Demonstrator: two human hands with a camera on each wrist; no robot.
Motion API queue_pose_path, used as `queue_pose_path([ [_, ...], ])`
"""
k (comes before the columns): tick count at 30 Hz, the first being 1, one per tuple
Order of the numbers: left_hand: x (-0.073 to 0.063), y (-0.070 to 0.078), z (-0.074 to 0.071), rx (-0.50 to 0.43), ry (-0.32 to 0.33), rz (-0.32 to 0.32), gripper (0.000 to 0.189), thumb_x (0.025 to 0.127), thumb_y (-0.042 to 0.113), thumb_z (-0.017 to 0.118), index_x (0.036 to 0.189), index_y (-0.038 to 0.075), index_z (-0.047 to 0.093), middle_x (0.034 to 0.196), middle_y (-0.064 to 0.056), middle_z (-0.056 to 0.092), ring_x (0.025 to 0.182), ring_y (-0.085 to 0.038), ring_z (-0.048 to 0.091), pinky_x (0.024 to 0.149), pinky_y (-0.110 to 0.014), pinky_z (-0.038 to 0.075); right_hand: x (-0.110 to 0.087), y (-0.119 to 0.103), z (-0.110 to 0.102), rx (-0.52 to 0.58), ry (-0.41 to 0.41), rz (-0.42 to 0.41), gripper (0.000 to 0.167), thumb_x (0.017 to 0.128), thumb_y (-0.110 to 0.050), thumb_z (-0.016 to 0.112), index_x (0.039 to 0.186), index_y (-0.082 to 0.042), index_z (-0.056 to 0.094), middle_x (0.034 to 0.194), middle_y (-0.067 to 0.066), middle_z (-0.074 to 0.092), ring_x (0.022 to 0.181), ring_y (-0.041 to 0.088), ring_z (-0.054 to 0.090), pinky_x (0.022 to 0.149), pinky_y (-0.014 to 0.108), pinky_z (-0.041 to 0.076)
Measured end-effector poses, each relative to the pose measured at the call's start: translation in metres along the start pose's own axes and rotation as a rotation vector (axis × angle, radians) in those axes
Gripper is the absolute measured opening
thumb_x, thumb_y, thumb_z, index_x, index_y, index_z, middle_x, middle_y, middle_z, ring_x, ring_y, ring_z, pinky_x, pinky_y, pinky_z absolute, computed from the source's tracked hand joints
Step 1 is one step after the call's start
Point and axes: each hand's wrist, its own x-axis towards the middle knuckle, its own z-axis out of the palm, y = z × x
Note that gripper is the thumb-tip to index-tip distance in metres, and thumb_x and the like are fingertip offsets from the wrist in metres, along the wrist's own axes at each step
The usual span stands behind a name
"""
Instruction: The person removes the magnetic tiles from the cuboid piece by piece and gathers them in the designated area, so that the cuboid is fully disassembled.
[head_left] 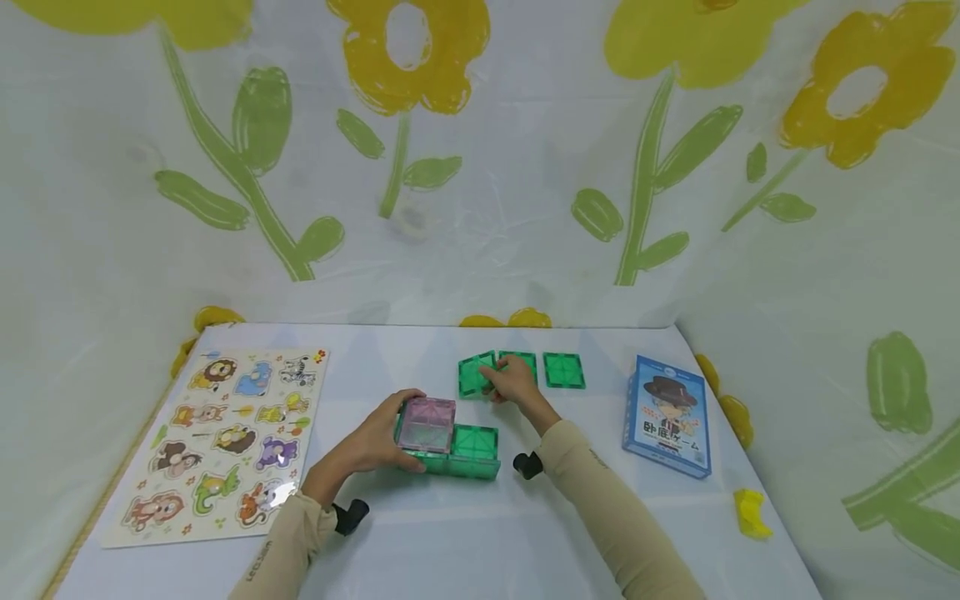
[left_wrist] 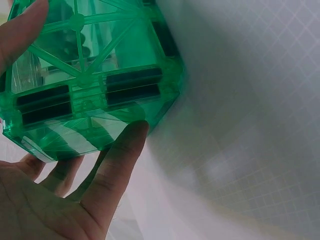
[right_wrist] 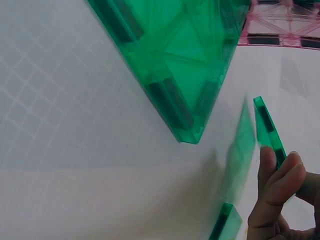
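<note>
A block of green magnetic tiles (head_left: pixel 476 443) stands mid-table, with a pink tile (head_left: pixel 427 414) on top of its left part. My left hand (head_left: pixel 375 440) grips the block's left side; in the left wrist view the thumb (left_wrist: pixel 20 32) lies over one face and fingers reach along the lower edge of the green wall (left_wrist: pixel 95 55). Behind the block, my right hand (head_left: pixel 516 382) pinches a loose green square tile (head_left: pixel 472 377), seen tilted up from the table as a thin tile (right_wrist: pixel 269 127) in the right wrist view. My right hand partly covers a second green tile (head_left: pixel 527 360).
A third green tile (head_left: pixel 564 371) lies flat at the back, right of the hand. An animal puzzle board (head_left: pixel 217 446) occupies the left side. A blue card-game box (head_left: pixel 667 417) and a crumpled yellow piece (head_left: pixel 751 514) sit on the right. A flowered sheet (head_left: pixel 510 208) hangs behind the table.
</note>
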Motion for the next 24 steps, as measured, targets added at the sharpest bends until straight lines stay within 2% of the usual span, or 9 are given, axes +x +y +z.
queue_pose_path([
  [6,-0.002,0.001,0.001,0.005,0.005,-0.004,0.112,0.059,0.019,0.097,0.151,0.01,0.034,0.15,-0.018,0.044,0.139,-0.04,0.042,0.114,-0.066,0.034,0.01,0.004,0.01,0.023,0.039,-0.007,0.051,0.099,-0.028,0.064,0.132,0.007,0.048,0.075,0.014,0.075,0.044,0.007,0.06,0.049,0.022,0.055],
  [10,-0.003,0.003,0.0,0.005,0.007,-0.011,0.113,0.059,0.019,0.097,0.151,0.01,0.033,0.15,-0.018,0.043,0.137,-0.039,0.043,0.113,-0.065,0.035,0.013,0.006,0.013,-0.009,0.079,0.0,0.049,0.099,-0.031,0.064,0.128,0.007,0.05,0.064,0.008,0.069,0.045,0.009,0.06,0.046,0.021,0.053],
  [19,-0.003,0.004,0.0,0.009,0.008,-0.013,0.112,0.059,0.019,0.097,0.151,0.011,0.034,0.148,-0.018,0.045,0.135,-0.038,0.045,0.113,-0.065,0.036,0.016,0.005,0.017,-0.16,0.135,-0.013,0.041,0.097,-0.038,0.065,0.109,0.0,0.059,0.061,0.005,0.065,0.05,0.011,0.06,0.048,0.022,0.049],
  [24,-0.003,0.004,0.0,0.01,0.005,-0.015,0.112,0.06,0.019,0.097,0.151,0.011,0.034,0.149,-0.018,0.044,0.137,-0.039,0.044,0.113,-0.065,0.036,0.018,0.005,0.019,-0.254,0.145,-0.044,0.04,0.096,-0.042,0.066,0.089,-0.002,0.063,0.054,0.003,0.06,0.047,0.012,0.055,0.048,0.023,0.044],
])
